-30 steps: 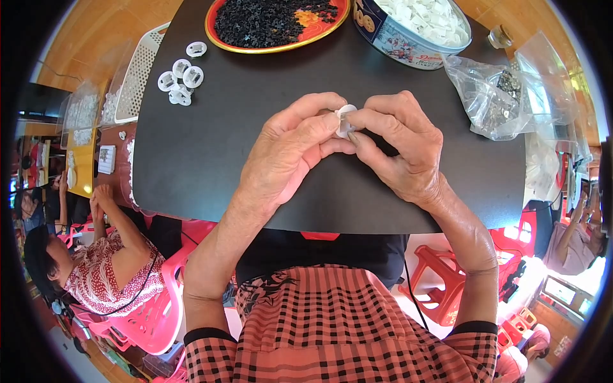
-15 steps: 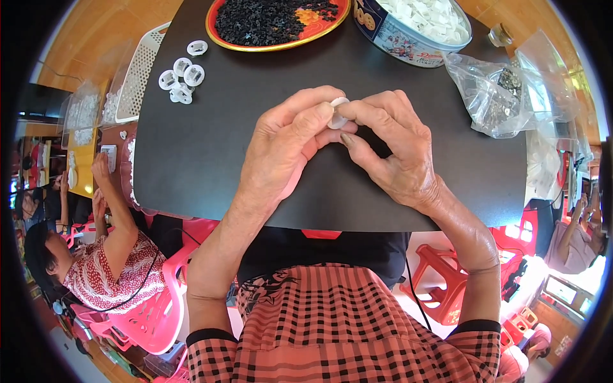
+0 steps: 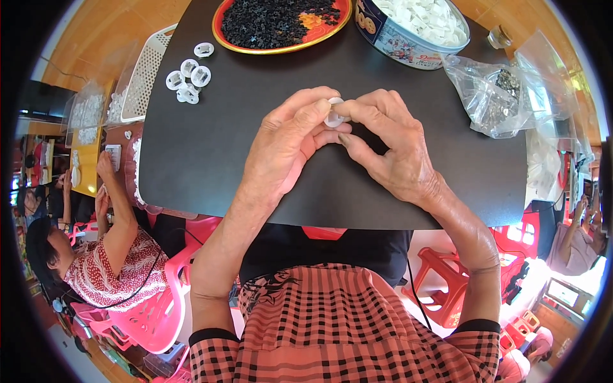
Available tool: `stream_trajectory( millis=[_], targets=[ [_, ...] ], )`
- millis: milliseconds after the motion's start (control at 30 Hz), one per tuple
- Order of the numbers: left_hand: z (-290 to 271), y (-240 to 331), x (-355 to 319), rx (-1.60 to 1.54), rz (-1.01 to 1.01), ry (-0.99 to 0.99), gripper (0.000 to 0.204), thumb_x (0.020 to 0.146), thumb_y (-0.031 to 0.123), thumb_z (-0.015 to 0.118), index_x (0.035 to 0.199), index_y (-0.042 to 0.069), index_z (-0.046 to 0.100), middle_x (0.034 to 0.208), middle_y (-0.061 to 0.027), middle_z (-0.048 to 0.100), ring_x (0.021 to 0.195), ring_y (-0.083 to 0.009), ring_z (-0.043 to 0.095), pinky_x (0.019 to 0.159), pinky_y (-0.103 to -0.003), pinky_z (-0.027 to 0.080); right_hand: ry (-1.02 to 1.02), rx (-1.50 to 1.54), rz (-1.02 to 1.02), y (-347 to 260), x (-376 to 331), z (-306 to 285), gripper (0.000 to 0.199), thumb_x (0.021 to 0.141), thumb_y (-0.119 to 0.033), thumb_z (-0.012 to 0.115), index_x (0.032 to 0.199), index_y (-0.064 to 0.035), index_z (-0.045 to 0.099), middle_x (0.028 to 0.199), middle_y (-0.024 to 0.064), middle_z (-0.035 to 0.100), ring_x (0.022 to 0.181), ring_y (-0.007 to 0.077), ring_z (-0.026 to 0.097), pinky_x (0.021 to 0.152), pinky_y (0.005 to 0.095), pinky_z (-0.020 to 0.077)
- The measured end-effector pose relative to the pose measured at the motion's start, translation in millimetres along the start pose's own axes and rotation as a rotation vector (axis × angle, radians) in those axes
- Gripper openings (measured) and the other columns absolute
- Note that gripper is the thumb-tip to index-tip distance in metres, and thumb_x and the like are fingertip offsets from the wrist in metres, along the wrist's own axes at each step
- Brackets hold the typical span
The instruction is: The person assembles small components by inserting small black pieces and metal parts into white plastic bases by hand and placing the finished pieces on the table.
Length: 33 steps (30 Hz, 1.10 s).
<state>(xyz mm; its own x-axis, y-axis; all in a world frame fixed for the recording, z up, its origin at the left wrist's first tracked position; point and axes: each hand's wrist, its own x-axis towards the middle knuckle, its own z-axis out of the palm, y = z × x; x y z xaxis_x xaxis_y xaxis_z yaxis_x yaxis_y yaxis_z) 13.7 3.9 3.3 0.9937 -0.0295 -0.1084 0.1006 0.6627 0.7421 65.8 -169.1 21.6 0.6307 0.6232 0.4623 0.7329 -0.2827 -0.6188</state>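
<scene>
Over the middle of the dark table, a small round white plastic piece [image 3: 334, 117] is pinched between the thumb and fingers of my left hand [image 3: 287, 137]. The index finger of my right hand [image 3: 393, 143] presses on the piece's right side, its thumb held lower and a little apart. Fingers cover much of the piece, so its details are hidden. Several round white pieces with dark metal-looking middles [image 3: 189, 77] lie in a loose group at the far left of the table.
A red and yellow tray [image 3: 281, 48] of small black parts stands at the far edge. Beside it is a round tin [image 3: 408, 54] of white pieces. A clear bag [image 3: 488, 96] with metal parts lies at right, a white basket [image 3: 148, 76] at left. Another person [image 3: 115, 255] sits at left.
Both hands stay around the white piece, which has turned slightly so more of its face shows. The table and its things appear shifted a little to the right at left.
</scene>
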Motion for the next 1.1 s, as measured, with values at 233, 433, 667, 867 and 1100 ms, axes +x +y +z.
stream_trajectory(
  millis=[233, 433, 667, 867, 1100],
  targets=[
    [-1, 4, 5, -0.164, -0.062, -0.069, 0.025, 0.097, 0.018, 0.051, 0.111, -0.003, 0.053, 0.101, -0.0149, 0.062, 0.089, -0.0244, 0.065, 0.081, -0.035, 0.055, -0.020, 0.192, 0.077, 0, 2, -8, 0.037, 0.074, -0.002, 0.068, 0.110, -0.0087, 0.064, 0.092, 0.0072, 0.059, 0.087, 0.0238, 0.056, 0.078, 0.0341, 0.0479],
    [3, 9, 5, -0.124, -0.090, -0.042, 0.026, 0.097, 0.019, 0.049, 0.112, -0.003, 0.052, 0.100, -0.0146, 0.062, 0.087, -0.0209, 0.065, 0.077, -0.032, 0.055, 0.037, 0.215, 0.070, 1, 6, -10, 0.037, 0.073, -0.002, 0.070, 0.109, -0.0086, 0.064, 0.094, 0.0079, 0.061, 0.087, 0.0233, 0.058, 0.078, 0.0330, 0.0483],
    [-4, 6, 5, -0.187, -0.093, -0.068, 0.024, 0.097, 0.016, 0.050, 0.110, -0.004, 0.053, 0.099, -0.0177, 0.063, 0.083, -0.0181, 0.063, 0.072, -0.030, 0.054, 0.051, 0.219, 0.029, 3, 5, -9, 0.029, 0.077, 0.001, 0.067, 0.105, -0.0047, 0.065, 0.092, 0.0090, 0.062, 0.080, 0.0194, 0.062, 0.072, 0.0302, 0.0498],
    [-4, 14, -8, -0.207, -0.049, 0.009, 0.022, 0.096, 0.017, 0.052, 0.105, -0.003, 0.053, 0.102, -0.0211, 0.063, 0.080, -0.0175, 0.063, 0.073, -0.030, 0.054, 0.166, 0.131, 0.071, -1, 40, -23, 0.020, 0.081, 0.001, 0.063, 0.101, -0.0015, 0.064, 0.080, 0.0085, 0.062, 0.071, 0.0136, 0.062, 0.067, 0.0272, 0.0495],
    [-7, 11, -28, -0.267, 0.005, 0.025, 0.020, 0.096, 0.017, 0.052, 0.103, -0.002, 0.053, 0.104, -0.0204, 0.063, 0.082, -0.0184, 0.063, 0.073, -0.031, 0.053, 0.098, -0.029, 0.036, 27, 125, -13, 0.013, 0.080, -0.005, 0.061, 0.091, -0.0003, 0.066, 0.076, 0.0127, 0.065, 0.064, 0.0238, 0.063, 0.062, 0.0317, 0.0508]
  ],
)
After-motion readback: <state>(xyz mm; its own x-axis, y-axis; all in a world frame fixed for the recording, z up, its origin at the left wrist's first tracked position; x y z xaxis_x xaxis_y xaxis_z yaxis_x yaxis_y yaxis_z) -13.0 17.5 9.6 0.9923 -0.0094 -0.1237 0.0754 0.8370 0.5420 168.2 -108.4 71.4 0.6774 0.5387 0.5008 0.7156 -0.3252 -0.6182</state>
